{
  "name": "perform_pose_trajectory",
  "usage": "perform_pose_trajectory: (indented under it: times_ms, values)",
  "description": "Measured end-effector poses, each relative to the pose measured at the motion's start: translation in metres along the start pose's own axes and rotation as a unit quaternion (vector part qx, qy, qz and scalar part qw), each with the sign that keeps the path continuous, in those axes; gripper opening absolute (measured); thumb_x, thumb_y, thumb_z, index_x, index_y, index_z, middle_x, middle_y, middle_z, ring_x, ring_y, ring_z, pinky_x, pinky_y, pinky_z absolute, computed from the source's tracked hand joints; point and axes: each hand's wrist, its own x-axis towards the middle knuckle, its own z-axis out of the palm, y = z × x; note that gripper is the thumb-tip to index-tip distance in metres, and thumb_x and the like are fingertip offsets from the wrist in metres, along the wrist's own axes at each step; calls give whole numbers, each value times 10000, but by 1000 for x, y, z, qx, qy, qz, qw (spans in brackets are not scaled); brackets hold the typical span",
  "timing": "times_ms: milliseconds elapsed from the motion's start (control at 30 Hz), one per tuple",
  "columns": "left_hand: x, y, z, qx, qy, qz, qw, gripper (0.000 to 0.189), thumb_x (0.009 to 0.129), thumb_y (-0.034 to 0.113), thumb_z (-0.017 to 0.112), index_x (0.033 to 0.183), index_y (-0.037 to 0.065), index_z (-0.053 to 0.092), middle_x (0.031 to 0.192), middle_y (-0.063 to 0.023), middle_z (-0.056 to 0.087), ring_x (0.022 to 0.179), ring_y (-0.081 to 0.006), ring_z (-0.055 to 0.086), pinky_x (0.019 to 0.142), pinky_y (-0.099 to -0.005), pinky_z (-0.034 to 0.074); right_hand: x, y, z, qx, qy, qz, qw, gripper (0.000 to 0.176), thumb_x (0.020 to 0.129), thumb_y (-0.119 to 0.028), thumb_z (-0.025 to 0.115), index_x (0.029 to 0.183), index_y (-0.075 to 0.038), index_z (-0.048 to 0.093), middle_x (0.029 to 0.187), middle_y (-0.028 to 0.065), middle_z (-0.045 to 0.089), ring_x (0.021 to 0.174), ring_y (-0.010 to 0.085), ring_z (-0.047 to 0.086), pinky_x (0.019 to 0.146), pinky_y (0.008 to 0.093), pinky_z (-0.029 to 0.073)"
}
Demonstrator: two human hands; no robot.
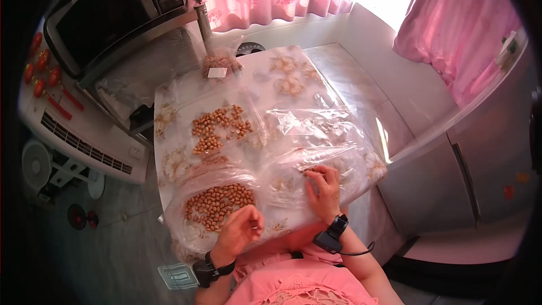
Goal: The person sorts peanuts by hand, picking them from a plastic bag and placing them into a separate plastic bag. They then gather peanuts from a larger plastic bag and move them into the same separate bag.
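Note:
My left hand (241, 230) hovers at the near edge of a spread clear plastic bag (179, 206) that holds many reddish-brown peanuts (217, 203). Its fingers are curled in, and whatever they may hold is hidden. My right hand (324, 191) is over another clear plastic bag (282, 183) on the right, with the fingers bent together and the tips down at the plastic. Something small and brownish shows by those fingertips, too small to name. Farther back on the left lies a second group of peanuts (212, 130) on plastic.
The table has a flowered cover (169, 164). At its back stands a bag of reddish contents with a white label (217, 72). A microwave (107, 17) is at the upper left, a heater-like white unit (84, 147) at the left, and a grey cabinet (429, 186) at the right.

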Motion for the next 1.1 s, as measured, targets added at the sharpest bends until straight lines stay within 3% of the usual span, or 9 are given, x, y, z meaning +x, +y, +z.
perform_pose_trajectory:
  times_ms: [67, 200, 267, 367, 467, 567, 867, 967, 1100]
  values:
    - [13, -7, 10, 32, -42, -9, 999, 256, 1082, 309, 504, 994, 77, 567, 927, -51, 615, 801, -129, 587, 679, -246, 473, -1, 0, 1, -4, -5, 5, 1000, 307, 775, 4, 721, 1071, -77, 703, 1143, 119, 596, 1038, 314, 559, 876, 397, 501]
    - [44, -18, 35, 113, -49, 8, 992, 243, 1078, 289, 523, 1017, 61, 582, 935, -35, 628, 816, -108, 594, 710, -249, 495, -1, 0, 0, 0, -6, 9, 1000, 276, 776, -11, 721, 1044, -73, 694, 1132, 122, 599, 1054, 327, 558, 897, 419, 488]
    - [61, -23, 43, 201, -58, 57, 976, 219, 1070, 263, 550, 1034, 51, 593, 932, -23, 640, 825, -92, 604, 742, -248, 508, -2, 1, 0, 7, -7, 14, 1000, 262, 774, -22, 721, 1030, -68, 689, 1127, 126, 602, 1072, 339, 556, 919, 434, 476]
    - [84, -34, 42, 190, -60, 59, 978, 196, 1070, 233, 547, 1017, 52, 600, 954, -22, 646, 828, -90, 614, 748, -247, 519, -3, 2, 1, 13, -6, 11, 1000, 234, 769, -34, 733, 996, -67, 687, 1119, 124, 602, 1066, 339, 559, 915, 432, 476]
    - [103, -52, 24, 161, -13, 59, 985, 172, 1066, 214, 554, 1043, 49, 598, 944, -26, 649, 818, -104, 625, 747, -257, 530, -1, 0, 0, 11, -6, 18, 1000, 222, 763, -38, 740, 977, -67, 688, 1111, 125, 602, 1062, 337, 560, 912, 431, 476]
    - [104, -52, 17, 86, -21, 48, 995, 158, 1062, 203, 560, 1069, 48, 593, 937, -33, 653, 810, -119, 637, 745, -263, 539, 0, -2, 0, 15, 1, 17, 1000, 211, 761, -33, 738, 962, -68, 682, 1102, 121, 602, 1058, 332, 560, 906, 430, 474]
    - [107, -52, 17, 148, -22, 34, 988, 163, 1051, 183, 581, 1084, 23, 580, 915, -57, 642, 751, -123, 642, 686, -258, 558, 1, -1, -3, 5, -10, 0, 1000, 174, 777, -17, 739, 931, -43, 663, 1074, 117, 613, 1033, 329, 571, 895, 432, 470]
    - [105, -53, 25, 167, 4, 55, 984, 167, 1050, 169, 579, 1113, 13, 578, 912, -57, 641, 743, -116, 642, 653, -239, 550, -3, 2, 0, 56, 19, 9, 998, 162, 792, -11, 743, 926, -36, 655, 1067, 127, 619, 1010, 335, 579, 879, 429, 479]
    - [105, -53, 30, 185, 4, 65, 981, 199, 1045, 173, 592, 1145, 1, 591, 912, -50, 640, 744, -104, 639, 633, -223, 538, -1, -1, -7, 76, 9, -35, 996, 174, 800, 2, 741, 949, -36, 660, 1046, 121, 635, 982, 330, 599, 842, 418, 499]
